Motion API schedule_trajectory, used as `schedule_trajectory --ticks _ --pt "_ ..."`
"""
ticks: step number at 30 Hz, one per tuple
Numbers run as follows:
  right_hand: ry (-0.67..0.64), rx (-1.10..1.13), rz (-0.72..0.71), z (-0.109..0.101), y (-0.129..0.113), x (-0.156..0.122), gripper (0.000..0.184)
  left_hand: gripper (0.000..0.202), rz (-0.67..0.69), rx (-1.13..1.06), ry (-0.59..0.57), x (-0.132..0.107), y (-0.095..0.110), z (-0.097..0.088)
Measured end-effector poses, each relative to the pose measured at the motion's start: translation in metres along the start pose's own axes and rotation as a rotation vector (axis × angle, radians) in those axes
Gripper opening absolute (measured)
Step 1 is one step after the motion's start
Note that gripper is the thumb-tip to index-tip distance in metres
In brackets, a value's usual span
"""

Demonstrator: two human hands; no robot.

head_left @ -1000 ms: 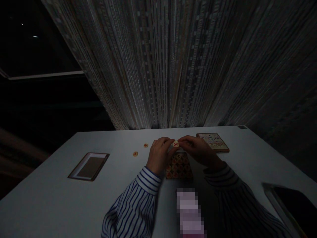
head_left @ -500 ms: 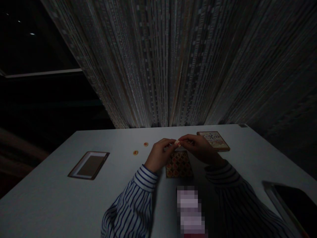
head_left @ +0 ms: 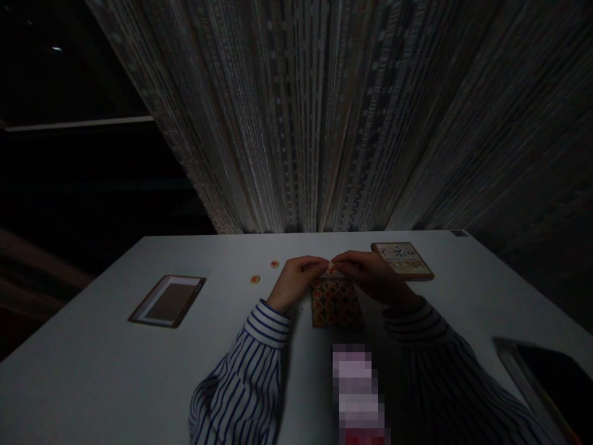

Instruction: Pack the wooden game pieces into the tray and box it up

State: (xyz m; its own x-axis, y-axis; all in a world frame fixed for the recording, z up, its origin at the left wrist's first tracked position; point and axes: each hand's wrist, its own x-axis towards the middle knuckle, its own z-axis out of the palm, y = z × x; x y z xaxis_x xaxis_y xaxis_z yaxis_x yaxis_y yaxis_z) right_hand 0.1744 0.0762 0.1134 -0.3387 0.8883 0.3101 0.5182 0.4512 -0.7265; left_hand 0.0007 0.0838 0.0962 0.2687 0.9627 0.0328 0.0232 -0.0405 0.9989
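Left hand (head_left: pixel 296 281) and right hand (head_left: pixel 370 275) both pinch one round token (head_left: pixel 332 267) by the fingertips, just above the far edge of the board (head_left: pixel 337 306) of pieces, and with so slight a grip in this gloom it could slip and knock seated pieces loose.

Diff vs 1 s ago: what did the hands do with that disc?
Left hand and right hand still pinch the round token together. They tipped it from face-up, red mark showing, to nearly edge-on, low over the far edge of the board. Nothing released or picked up. The loose tokens, printed card and frame lie unmoved.
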Motion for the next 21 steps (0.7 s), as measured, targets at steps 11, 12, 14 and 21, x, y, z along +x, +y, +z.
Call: schedule_trajectory --ticks 11,12,14,21 --pt "0.040 -0.168 -0.142 0.007 -0.002 -0.001 0.026 0.019 0.020 -0.022 0.124 0.001 0.005 -0.001" --pt "0.045 -0.200 -0.167 0.007 -0.002 -0.001 0.026 0.019 0.018 -0.023 0.134 0.001 0.005 -0.001" --pt "0.064 -0.258 -0.202 0.008 -0.002 -0.001 0.024 0.019 0.015 -0.026 0.144 0.001 0.004 -0.001" --pt "0.104 -0.334 -0.285 0.013 0.002 0.001 0.022 0.016 0.013 -0.030 0.168 0.003 0.003 -0.001"
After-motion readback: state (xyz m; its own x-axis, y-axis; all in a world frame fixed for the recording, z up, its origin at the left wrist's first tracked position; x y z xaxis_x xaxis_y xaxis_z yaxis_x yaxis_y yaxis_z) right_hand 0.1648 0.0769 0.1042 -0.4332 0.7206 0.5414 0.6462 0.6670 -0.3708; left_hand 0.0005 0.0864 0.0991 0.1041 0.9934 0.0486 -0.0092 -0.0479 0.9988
